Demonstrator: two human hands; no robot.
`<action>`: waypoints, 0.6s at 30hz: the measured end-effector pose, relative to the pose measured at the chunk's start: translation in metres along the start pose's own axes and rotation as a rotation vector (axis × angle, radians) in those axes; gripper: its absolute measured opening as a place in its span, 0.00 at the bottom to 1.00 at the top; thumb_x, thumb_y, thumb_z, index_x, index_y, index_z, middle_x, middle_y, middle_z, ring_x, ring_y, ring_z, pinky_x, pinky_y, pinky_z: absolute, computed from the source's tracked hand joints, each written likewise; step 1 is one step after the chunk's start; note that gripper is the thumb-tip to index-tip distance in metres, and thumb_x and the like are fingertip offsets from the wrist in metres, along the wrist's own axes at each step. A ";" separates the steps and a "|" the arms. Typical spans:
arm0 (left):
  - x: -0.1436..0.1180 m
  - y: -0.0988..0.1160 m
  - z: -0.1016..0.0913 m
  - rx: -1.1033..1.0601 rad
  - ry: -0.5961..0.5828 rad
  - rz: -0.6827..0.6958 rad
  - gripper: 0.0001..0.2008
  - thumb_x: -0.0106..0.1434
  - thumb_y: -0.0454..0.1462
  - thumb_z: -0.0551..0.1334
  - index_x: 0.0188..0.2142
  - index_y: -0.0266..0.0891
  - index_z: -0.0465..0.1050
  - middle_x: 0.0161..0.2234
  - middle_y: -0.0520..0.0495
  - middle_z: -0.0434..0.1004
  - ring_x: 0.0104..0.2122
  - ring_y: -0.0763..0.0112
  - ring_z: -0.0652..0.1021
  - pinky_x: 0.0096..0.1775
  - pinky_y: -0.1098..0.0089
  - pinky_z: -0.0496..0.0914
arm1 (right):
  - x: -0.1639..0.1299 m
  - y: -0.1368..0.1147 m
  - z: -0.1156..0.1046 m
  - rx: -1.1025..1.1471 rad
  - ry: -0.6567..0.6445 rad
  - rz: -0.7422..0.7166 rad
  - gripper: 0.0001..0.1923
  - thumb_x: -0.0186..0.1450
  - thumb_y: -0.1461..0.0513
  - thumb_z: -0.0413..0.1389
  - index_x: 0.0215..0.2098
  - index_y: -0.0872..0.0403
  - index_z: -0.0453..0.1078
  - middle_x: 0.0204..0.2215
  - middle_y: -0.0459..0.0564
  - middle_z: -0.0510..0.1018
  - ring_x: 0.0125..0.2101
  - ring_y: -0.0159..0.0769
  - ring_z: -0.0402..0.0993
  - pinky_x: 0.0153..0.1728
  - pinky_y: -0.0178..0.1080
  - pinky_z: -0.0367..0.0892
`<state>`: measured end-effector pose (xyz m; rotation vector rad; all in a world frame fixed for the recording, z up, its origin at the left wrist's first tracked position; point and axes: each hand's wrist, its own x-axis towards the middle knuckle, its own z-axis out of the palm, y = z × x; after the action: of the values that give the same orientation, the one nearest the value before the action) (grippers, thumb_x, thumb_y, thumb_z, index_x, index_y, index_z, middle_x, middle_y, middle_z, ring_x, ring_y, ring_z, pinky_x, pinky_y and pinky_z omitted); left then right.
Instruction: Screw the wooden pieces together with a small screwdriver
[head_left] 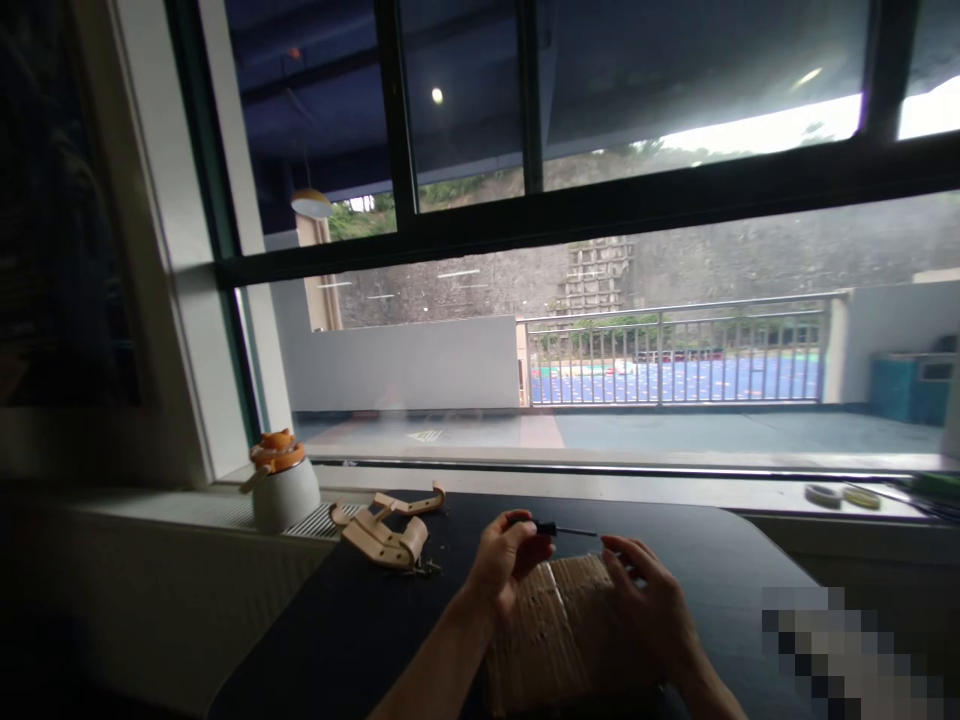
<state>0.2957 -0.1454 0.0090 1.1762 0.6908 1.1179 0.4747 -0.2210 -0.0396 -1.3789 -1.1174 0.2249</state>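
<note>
My left hand [504, 562] is closed around the black handle of a screwdriver [576, 532], its thin metal shaft pointing right. At the shaft's tip is my right hand [651, 590], thumb and forefinger close together; anything between them is too small to make out. Below both hands lies a worn piece of wood or cardboard [551, 640] with a pale strip down its middle and small marks. To the left, curved light wooden pieces [386, 535] with holes rest on the dark table [465, 515]. Several small screws [424, 568] are scattered beside them.
A grey pot with an orange animal-shaped lid [283, 485] stands on the sill at left, beside a vent grille. Two tape rolls [861, 497] sit on the right sill. A large window frame [465, 235] rises behind the table. A pixelated patch covers the lower right.
</note>
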 end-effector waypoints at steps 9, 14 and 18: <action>-0.012 -0.015 0.008 -0.108 -0.053 -0.137 0.17 0.48 0.39 0.72 0.33 0.35 0.70 0.24 0.48 0.76 0.25 0.70 0.78 0.31 0.69 0.72 | -0.003 -0.022 -0.002 0.372 -0.159 0.182 0.24 0.51 0.48 0.65 0.39 0.55 0.79 0.29 0.52 0.82 0.33 0.46 0.77 0.36 0.42 0.72; -0.020 -0.003 0.017 0.158 -0.085 -0.020 0.12 0.48 0.40 0.71 0.29 0.33 0.75 0.19 0.51 0.73 0.20 0.75 0.71 0.25 0.73 0.65 | -0.004 -0.020 -0.005 0.610 -0.176 0.291 0.29 0.50 0.45 0.65 0.42 0.55 0.79 0.28 0.52 0.81 0.30 0.42 0.77 0.34 0.40 0.73; -0.026 -0.001 0.020 0.460 -0.074 -0.005 0.09 0.52 0.37 0.68 0.33 0.34 0.78 0.27 0.47 0.78 0.29 0.69 0.75 0.32 0.72 0.69 | -0.004 -0.009 -0.002 0.697 -0.200 0.397 0.25 0.48 0.51 0.69 0.42 0.55 0.79 0.18 0.43 0.74 0.20 0.32 0.71 0.20 0.31 0.66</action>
<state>0.3051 -0.1767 0.0108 1.5944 0.9223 0.9297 0.4698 -0.2275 -0.0342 -0.9382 -0.7939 0.9622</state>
